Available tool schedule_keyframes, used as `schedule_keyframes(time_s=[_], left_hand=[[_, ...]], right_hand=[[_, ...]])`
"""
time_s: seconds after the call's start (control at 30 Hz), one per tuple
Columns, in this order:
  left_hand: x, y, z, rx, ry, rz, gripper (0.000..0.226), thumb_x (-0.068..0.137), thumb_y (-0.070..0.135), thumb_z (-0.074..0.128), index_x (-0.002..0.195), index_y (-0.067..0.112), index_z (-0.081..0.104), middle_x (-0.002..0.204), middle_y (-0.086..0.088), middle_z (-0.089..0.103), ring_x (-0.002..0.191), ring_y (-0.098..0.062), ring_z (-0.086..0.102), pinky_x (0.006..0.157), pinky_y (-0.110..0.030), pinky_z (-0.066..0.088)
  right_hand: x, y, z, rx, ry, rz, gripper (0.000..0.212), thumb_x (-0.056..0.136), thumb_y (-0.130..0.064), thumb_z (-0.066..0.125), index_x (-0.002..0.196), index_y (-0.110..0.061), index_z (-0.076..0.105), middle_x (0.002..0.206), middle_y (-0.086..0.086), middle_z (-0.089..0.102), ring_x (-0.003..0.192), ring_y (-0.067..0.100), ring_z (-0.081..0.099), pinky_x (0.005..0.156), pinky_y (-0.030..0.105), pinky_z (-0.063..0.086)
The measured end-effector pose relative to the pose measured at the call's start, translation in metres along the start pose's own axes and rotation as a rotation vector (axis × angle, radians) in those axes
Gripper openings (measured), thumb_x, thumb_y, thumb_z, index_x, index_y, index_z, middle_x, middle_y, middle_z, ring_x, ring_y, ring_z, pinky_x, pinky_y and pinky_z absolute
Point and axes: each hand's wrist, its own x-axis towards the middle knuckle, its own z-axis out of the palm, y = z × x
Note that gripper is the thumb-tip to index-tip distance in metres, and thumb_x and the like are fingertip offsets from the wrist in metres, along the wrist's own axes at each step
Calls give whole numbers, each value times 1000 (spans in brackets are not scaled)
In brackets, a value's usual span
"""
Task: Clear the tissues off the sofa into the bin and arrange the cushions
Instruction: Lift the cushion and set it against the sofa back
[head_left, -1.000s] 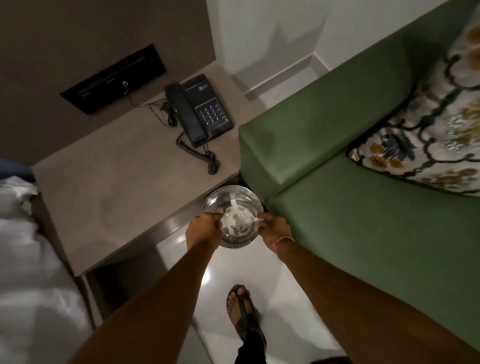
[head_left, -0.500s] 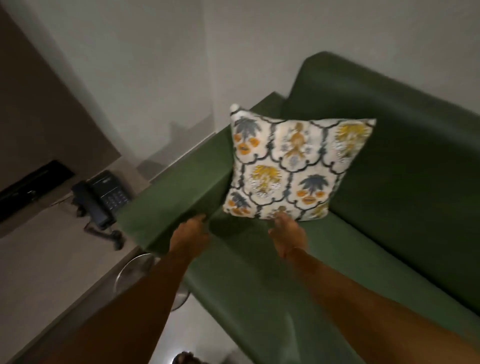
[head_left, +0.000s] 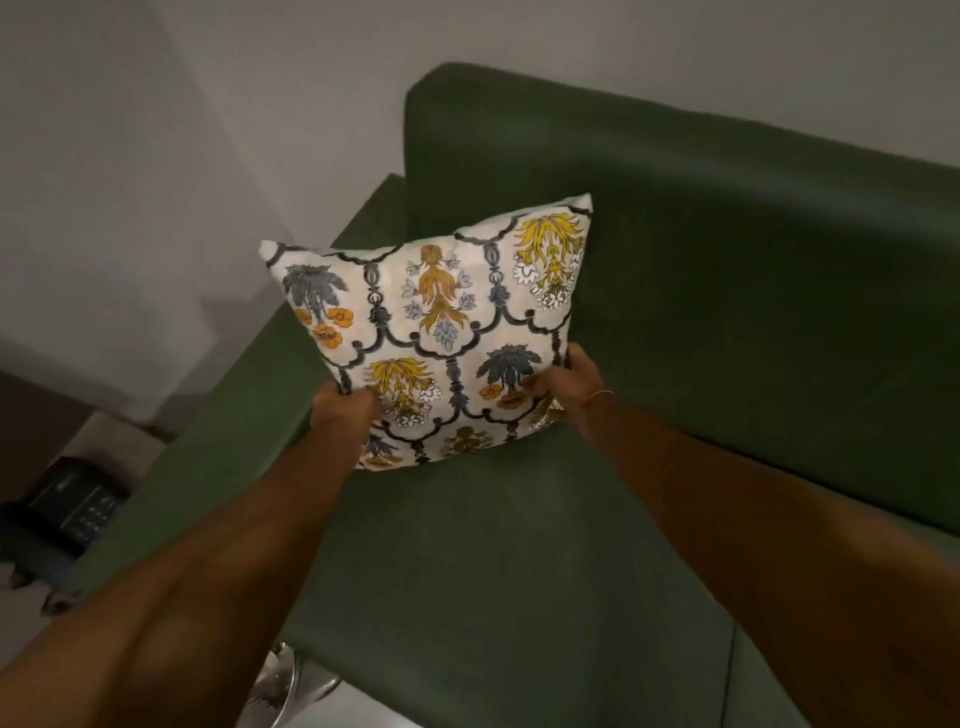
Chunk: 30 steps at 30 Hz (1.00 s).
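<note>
A shiny metal bin (head_left: 283, 691) peeks in at 6 o'clock below the sofa (head_left: 675, 364) seat edge, its contents hidden. On the matte green seat stands a square floral cushion (head_left: 441, 332), tilted; the left hand (head_left: 345, 415) and right hand (head_left: 569, 387) each clutch a lower corner. A dark telephone (head_left: 72, 512) sits on the worktop (head_left: 104, 441) at 8 o'clock.

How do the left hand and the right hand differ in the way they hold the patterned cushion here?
The left hand grips the cushion at its lower left edge; the right hand grips the lower right edge, slightly higher in the frame. The right wrist wears a thin band; the left wrist is bare. Both are closed on the cushion, holding it upright in the corner of the green sofa.
</note>
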Motion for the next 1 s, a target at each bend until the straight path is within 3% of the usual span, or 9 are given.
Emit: schedule_keyframes(time_s=[0.17,0.3,0.43,0.6,0.7,0.77,0.83,0.9,1.0], left_hand=[[-17,17,15,-33,-118,30,47,72,-10,49,115,3,59,94,-17,65,89,-32,61,84,-45,53],[-38,37,53,-2,-277,67,60,68,-16,47,109,25,60,93,-5,67,88,-25,61,87,-48,56],[-55,52,100,96,-399,78,48,65,-15,48,92,24,59,92,-7,67,90,-29,62,92,-55,54],[-58,41,117,96,-410,105,48,70,-10,50,100,25,61,88,-4,68,88,-26,62,92,-54,52],[-65,30,112,317,-378,185,48,69,-5,60,112,15,64,97,-2,68,100,-30,64,87,-41,55],[-76,28,112,523,-371,185,32,75,1,63,107,5,65,99,-10,65,94,-32,64,84,-40,55],[-98,31,120,724,-499,61,9,82,7,61,91,8,64,88,-11,64,71,-27,60,65,-32,52],[-129,36,138,1004,-684,-36,5,87,19,58,84,18,61,79,-4,63,68,-22,58,65,-28,47],[-175,31,194,1113,-854,119,11,86,15,57,82,23,65,81,-4,61,71,-20,54,62,-25,42]], right_hand=[[-32,17,-25,204,117,-53,63,63,10,72,116,-21,54,110,3,67,105,29,61,89,52,54],[-62,37,-67,326,304,-102,68,63,9,73,120,-21,51,116,5,65,108,29,62,90,56,53],[-72,56,-103,435,440,-86,73,65,13,71,127,-17,47,123,10,62,110,31,60,92,57,52],[-67,68,-124,381,360,-70,70,67,9,75,124,-19,45,115,1,62,110,28,59,91,57,52],[-70,70,-138,278,311,-83,77,68,2,79,132,-19,43,125,4,58,112,24,56,94,53,51],[-77,76,-149,167,301,-93,80,70,0,79,138,-18,39,136,8,52,113,20,52,98,47,49],[-87,85,-165,134,318,-58,81,72,-1,77,141,-17,36,140,9,46,117,23,50,100,48,48],[-100,99,-187,193,354,-17,77,76,6,71,141,-15,36,144,15,43,121,31,49,101,51,46],[-124,125,-234,321,479,8,72,78,15,63,140,-13,38,141,19,46,118,28,51,103,49,45]])
